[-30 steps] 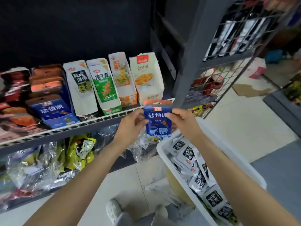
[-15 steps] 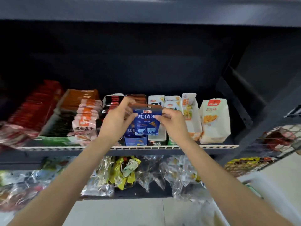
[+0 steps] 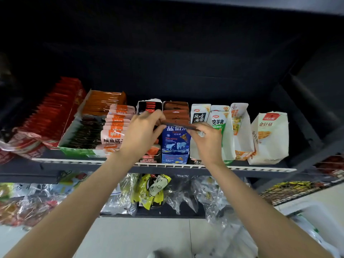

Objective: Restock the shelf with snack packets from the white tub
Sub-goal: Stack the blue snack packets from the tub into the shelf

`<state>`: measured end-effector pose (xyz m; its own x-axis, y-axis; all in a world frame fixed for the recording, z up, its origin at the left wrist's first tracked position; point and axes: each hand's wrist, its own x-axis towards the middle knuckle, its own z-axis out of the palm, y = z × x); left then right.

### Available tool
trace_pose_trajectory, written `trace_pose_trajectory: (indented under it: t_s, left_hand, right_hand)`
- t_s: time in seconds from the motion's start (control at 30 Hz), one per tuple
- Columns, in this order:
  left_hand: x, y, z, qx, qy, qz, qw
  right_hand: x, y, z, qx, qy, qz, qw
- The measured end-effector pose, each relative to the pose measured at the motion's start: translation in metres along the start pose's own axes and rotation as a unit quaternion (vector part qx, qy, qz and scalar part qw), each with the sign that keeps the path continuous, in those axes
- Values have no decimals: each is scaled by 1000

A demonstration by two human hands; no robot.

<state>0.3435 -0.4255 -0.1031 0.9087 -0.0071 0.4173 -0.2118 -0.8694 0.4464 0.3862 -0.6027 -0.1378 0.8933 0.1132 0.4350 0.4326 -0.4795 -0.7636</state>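
A blue snack packet (image 3: 176, 140) with white lettering stands upright in the blue display box (image 3: 175, 158) at the front of the dark shelf (image 3: 78, 162). My left hand (image 3: 142, 133) pinches the packet's top left corner. My right hand (image 3: 207, 140) pinches its top right edge. Brown packets (image 3: 176, 110) are stacked directly behind it. The white tub (image 3: 316, 215) shows only as a blurred rim at the lower right; its contents are out of view.
Red (image 3: 50, 112), orange (image 3: 104, 100) and pink (image 3: 117, 125) packet rows fill the shelf's left side. White open cartons (image 3: 241, 131) and a white bag (image 3: 270, 136) stand to the right. Clear bagged snacks (image 3: 154, 190) crowd the lower shelf. A wire rack (image 3: 290, 190) is at the right.
Both hands carried the blue packet from above the tub up to the shelf and lowered it into the blue display box. The view swung from the tub to the shelf.
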Motion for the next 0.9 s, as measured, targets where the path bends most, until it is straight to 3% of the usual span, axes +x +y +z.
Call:
trace_pose_trajectory:
  t_s: [0.17,0.33,0.47,0.63,0.9]
  left_hand:
    - [0,0,3,8,-34,15,999]
    - [-4,-6,10,73,-87,37,993]
    - [-3,-4,11,105,-81,46,990]
    - [-3,0,16,122,-115,39,985]
    - [-9,26,30,107,-38,57,992]
  right_hand:
    - [-4,11,5,-68,-29,1,997]
    - [-17,16,2,-41,-15,33,998]
    - [-19,17,1,-40,-11,25,999]
    - [-18,25,5,-65,-57,84,993]
    - [-29,24,-31,32,-54,125,990]
